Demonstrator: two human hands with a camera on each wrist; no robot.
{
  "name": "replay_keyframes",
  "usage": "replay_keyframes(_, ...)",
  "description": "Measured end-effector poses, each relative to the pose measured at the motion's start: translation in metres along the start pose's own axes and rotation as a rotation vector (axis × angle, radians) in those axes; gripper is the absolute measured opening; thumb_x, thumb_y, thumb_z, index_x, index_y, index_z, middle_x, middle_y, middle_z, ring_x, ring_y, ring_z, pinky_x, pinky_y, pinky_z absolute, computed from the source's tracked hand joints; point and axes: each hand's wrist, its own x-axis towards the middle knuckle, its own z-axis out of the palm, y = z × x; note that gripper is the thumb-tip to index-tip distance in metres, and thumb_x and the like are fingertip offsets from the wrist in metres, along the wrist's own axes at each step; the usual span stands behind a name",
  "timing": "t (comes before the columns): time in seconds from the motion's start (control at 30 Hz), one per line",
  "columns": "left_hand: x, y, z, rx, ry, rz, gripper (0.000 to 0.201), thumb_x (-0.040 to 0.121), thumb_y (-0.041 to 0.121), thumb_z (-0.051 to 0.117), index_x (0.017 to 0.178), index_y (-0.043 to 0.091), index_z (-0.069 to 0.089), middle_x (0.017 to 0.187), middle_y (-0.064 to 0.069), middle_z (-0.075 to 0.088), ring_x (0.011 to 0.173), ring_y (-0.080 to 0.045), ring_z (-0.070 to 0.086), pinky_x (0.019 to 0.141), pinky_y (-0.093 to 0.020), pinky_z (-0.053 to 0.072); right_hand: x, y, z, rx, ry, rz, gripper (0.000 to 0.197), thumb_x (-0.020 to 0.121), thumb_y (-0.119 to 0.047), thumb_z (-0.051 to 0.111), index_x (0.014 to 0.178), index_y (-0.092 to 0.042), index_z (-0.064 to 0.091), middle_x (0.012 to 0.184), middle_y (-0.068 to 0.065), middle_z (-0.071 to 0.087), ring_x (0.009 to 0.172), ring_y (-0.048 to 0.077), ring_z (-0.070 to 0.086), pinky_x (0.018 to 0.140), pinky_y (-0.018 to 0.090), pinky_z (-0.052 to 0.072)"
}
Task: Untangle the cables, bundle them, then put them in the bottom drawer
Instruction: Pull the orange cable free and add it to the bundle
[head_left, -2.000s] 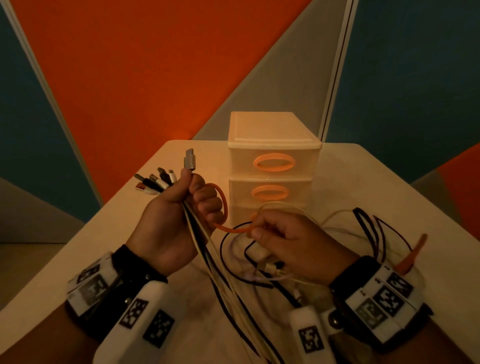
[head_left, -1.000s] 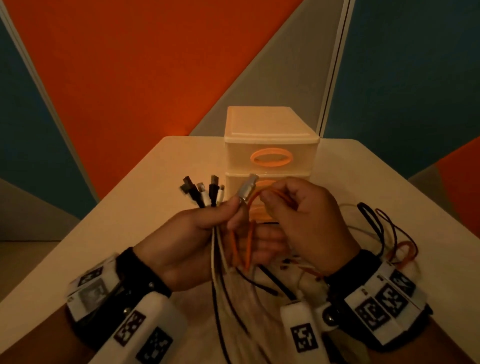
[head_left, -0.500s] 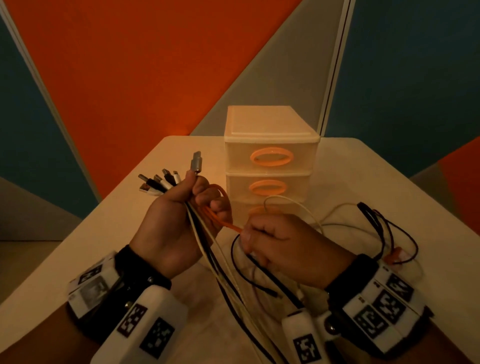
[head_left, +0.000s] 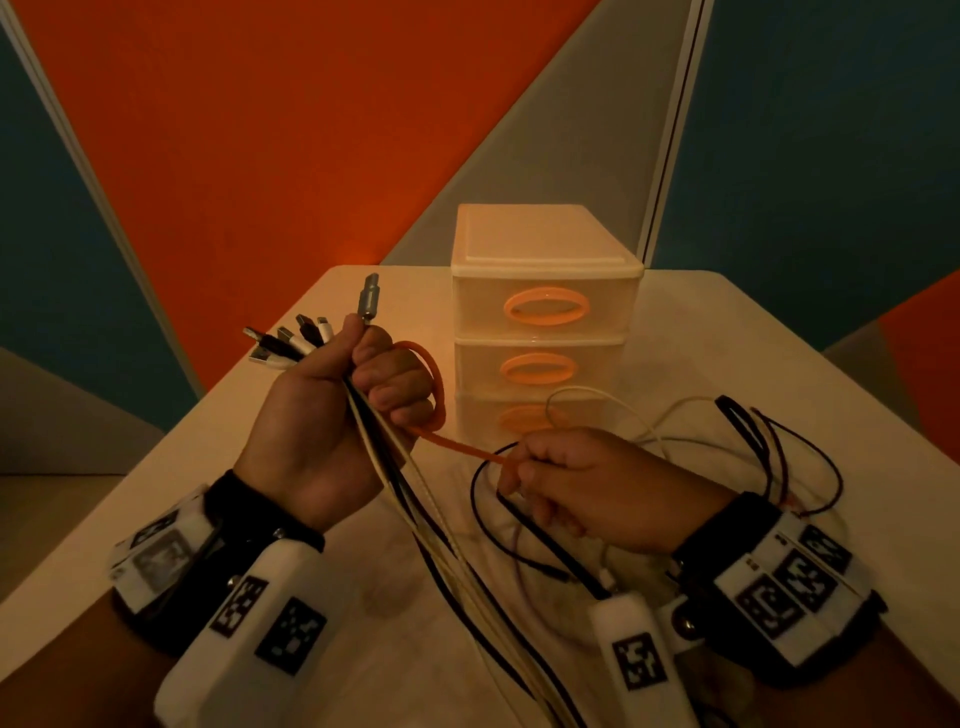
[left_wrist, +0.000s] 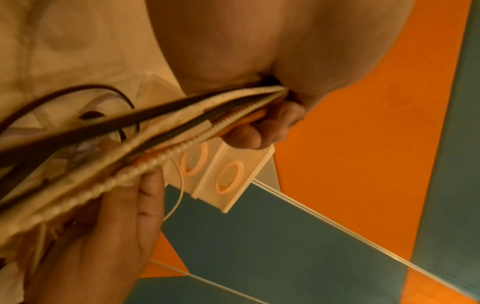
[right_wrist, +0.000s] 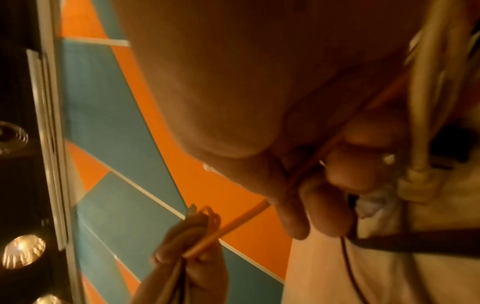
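L hand (head_left: 332, 415) fist clamped on cables (head_left: 415, 499), plugs up. R hand (head_left: 582, 483) fingers curled round orange cable (head_left: 457, 444), taut w/ loop by L knuckles. Drawers (head_left: 540, 322) shut. Risk: hard pull tightens loop into knot, drags table tangle (head_left: 769, 447).

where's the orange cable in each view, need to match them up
Head: the orange cable loops round the left hand and runs taut, centre frame, to the right hand.
Left wrist: only a short orange stretch under the curled fingers, centre.
Right wrist: a diagonal line from the near hand down to the far one, lower centre.
Shared landmark: the drawer unit, in the head and left wrist views only.
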Motion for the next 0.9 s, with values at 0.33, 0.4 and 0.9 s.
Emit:
replay_keyframes(0.33, -0.004, 0.012, -0.006, -0.072, -0.187, -0.108, 0.041, 0.111, 0.041, 0.025, 0.08, 0.019, 0.042, 0.069, 0.007, 0.034, 0.06, -0.008, 0.036, 0.062, -0.022, 0.03, -0.002, 0.004, -0.012, -0.166, 0.16, 0.035, 0.041, 0.098, -0.045, 0.055, 0.069, -0.018, 0.067, 0.058, -0.015, 0.063, 0.057, 0.001, 0.059, 0.066, 0.032, 0.053)
replay_keyframes(0.4, -0.006, 0.011, -0.002, -0.04, -0.222, -0.14, 0.041, 0.111, 0.04, 0.022, 0.082, 0.018, 0.04, 0.069, 0.007, 0.032, 0.059, -0.008, 0.032, 0.061, -0.023, 0.027, -0.001, 0.002, -0.014, -0.079, 0.098, 0.048, 0.03, 0.1, -0.033, 0.054, 0.081, -0.017, 0.07, 0.061, -0.013, 0.062, 0.057, -0.001, 0.057, 0.069, 0.033, 0.054)
replay_keyframes(0.9, -0.002, -0.024, 0.012, 0.158, 0.075, -0.063, 0.042, 0.105, 0.039, 0.038, 0.072, 0.014, 0.042, 0.101, -0.018, 0.07, 0.1, -0.034, 0.071, 0.091, -0.043, 0.055, -0.001, -0.007, 0.004, -0.07, 0.304, -0.488, 0.011, 0.096, -0.018, 0.062, 0.09, -0.017, 0.071, 0.09, -0.01, 0.071, 0.084, 0.007, 0.069, 0.077, 0.031, 0.057)
